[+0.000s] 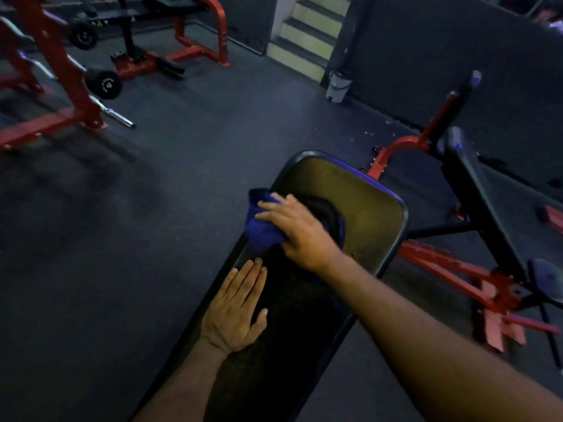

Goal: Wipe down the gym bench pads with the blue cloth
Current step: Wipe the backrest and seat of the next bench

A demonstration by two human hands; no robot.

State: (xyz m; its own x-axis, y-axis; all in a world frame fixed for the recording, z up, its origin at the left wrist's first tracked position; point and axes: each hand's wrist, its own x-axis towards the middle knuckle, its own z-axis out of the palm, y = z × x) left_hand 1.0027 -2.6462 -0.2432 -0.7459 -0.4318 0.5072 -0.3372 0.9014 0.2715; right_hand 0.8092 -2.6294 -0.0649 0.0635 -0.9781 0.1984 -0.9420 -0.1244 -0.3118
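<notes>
Your right hand (300,229) fingers grip the blue cloth (262,226) on the bench pad (368,205); left hand (239,309) lies flat, fingers straight.

bench pad (368,208): dark vinyl-like skin, smooth, slight sheen at far rim. blue cloth (263,229): soft matt fabric, bunched. frame (432,263) right: red painted metal, semi-gloss. barbell (117,114) far left: bright bare metal. floor (189,141): matt dark rubbery mat, scuffed.

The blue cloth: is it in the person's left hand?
No, the blue cloth is gripped by the right hand, while the left hand rests flat on the bench pad.
</notes>
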